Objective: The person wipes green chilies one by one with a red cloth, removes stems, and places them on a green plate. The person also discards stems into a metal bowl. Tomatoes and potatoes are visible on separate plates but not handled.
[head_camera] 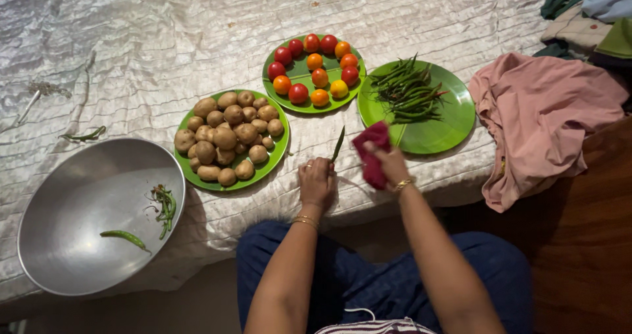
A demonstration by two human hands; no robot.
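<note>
Silvery crinkled cloth covers the bed [164, 37]. At its left edge sits a steel bowl [72, 242] with a few chillies. Next come green plates of potatoes [228, 141], tomatoes [313, 70] and chillies [409, 90]. Near the front edge, the left hand [316, 181] is closed around one upright chilli [338, 144]; just beside it the right hand [390, 163] grips a red cloth [372, 155]. A pink garment [540, 116] drapes over the right edge.

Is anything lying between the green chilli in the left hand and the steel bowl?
Partly: the green plate of potatoes sits just beside the straight line from the green chilli, held in the left hand, to the steel bowl.
</note>
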